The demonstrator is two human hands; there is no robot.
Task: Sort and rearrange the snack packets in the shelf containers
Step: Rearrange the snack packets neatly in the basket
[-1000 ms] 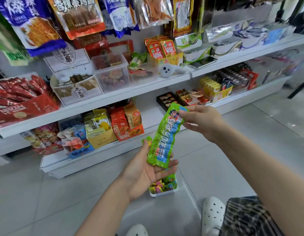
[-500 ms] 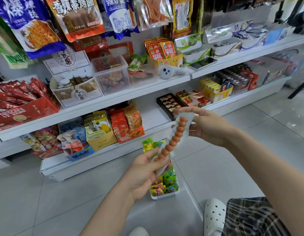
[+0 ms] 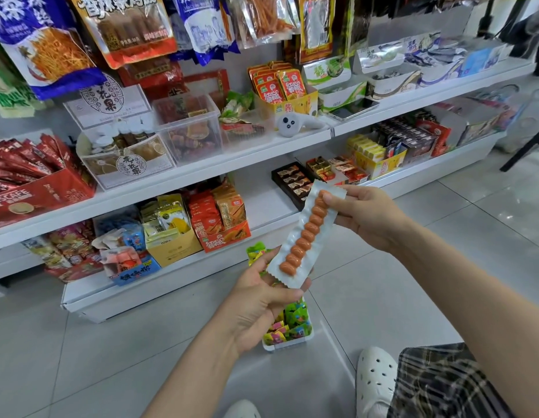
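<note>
A long packet [image 3: 305,236] was held slantwise above the floor tub [image 3: 287,342], its clear side up, a row of orange sausage beads visible inside. Its upper end was pinched by the right hand [image 3: 364,218], thumb on top and fingers curled beneath. Its lower end was gripped by the left hand [image 3: 262,303], fingers wrapped round it, with a green packet [image 3: 256,251] showing just behind those fingers. The tub, filled with small green, yellow and pink packets, was partly hidden below the left hand. The shelves [image 3: 201,167] lay beyond the tub, a white shoe [image 3: 375,378] beside it.
</note>
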